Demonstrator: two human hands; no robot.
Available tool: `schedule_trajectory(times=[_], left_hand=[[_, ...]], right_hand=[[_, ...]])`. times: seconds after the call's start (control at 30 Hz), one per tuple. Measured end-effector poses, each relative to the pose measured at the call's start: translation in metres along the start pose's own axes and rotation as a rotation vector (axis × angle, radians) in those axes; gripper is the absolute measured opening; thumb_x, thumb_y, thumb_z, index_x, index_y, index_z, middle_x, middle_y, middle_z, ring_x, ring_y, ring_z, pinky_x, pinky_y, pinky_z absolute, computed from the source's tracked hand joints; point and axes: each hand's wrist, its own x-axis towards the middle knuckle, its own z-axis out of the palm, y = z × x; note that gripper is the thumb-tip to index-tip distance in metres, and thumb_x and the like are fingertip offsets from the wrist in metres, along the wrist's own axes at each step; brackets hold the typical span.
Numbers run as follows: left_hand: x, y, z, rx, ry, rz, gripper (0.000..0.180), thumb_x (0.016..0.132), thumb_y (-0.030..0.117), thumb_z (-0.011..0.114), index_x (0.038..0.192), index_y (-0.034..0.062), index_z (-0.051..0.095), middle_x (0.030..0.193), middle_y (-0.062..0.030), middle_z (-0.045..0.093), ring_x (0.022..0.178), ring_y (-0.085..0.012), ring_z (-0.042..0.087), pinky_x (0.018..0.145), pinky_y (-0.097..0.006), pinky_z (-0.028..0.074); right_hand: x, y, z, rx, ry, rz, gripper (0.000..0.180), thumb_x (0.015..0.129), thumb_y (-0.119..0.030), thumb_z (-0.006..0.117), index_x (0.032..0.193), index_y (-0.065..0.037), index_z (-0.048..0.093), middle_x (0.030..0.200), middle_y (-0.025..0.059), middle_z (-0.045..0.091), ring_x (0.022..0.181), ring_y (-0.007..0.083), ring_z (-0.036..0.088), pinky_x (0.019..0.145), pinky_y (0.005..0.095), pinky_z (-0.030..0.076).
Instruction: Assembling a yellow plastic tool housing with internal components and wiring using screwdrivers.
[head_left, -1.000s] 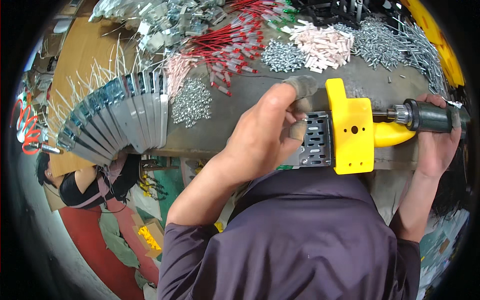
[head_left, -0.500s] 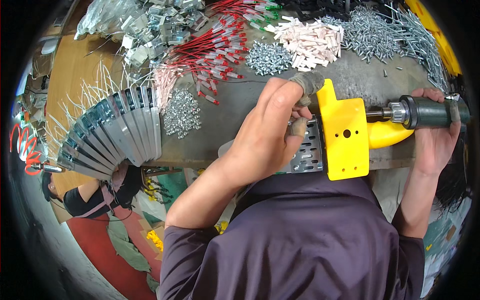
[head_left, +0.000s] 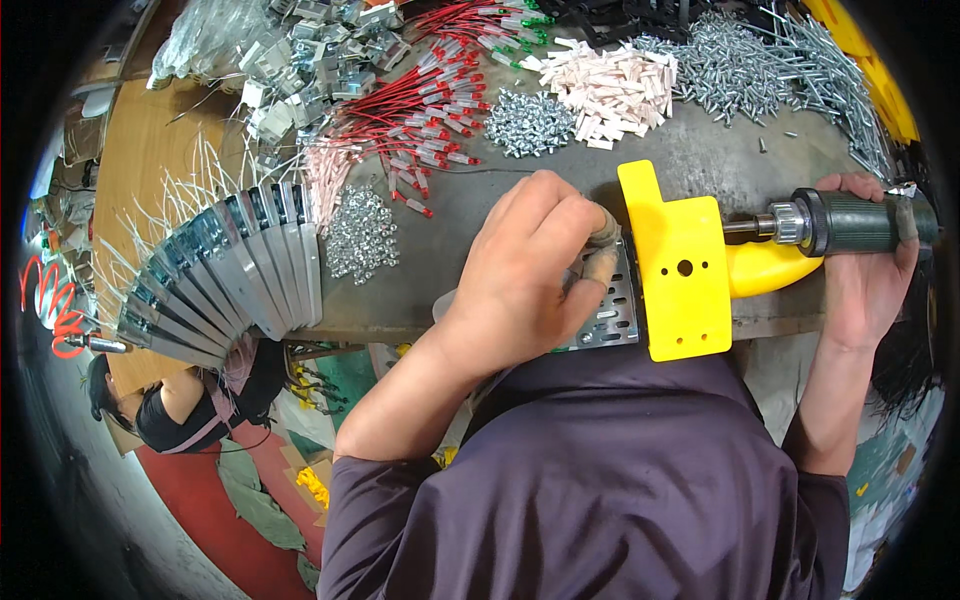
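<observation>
pressing down, the left hand (head_left: 530, 265) curls closed over the perforated metal bracket (head_left: 608, 318) at the near edge of the surface (head_left: 460, 200), touching the yellow plate (head_left: 680, 265), while the right hand (head_left: 865, 275) wraps tight around the dark green power screwdriver (head_left: 850, 222).
</observation>
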Motion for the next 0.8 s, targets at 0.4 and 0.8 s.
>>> schedule_trajectory(times=[0.4,0.8], left_hand=[[0.0,0.003,0.005,0.135,0.084,0.057,0.029,0.065,-0.004,0.069,0.089,0.0033,0.056,0.085,-0.0117,0.057,0.079,-0.0321,0.056,0.069,-0.04,0.044],[-0.029,-0.052,-0.083,0.5,0.449,-0.466,0.026,0.08,0.006,0.07,0.098,0.0011,0.051,0.082,-0.0156,0.065,0.076,-0.0335,0.064,0.071,-0.041,0.049]], right_hand=[[0.003,-0.005,-0.008,-0.017,0.045,-0.017,0.033,0.082,-0.003,0.06,0.107,0.003,0.039,0.1,0.0118,0.044,0.105,0.0242,0.047,0.114,0.0493,0.023],[-0.002,-0.033,0.021,-0.197,0.029,-0.171,0.038,0.087,-0.003,0.047,0.121,0.011,0.036,0.109,0.019,0.043,0.113,0.0295,0.042,0.116,0.0513,0.016]])
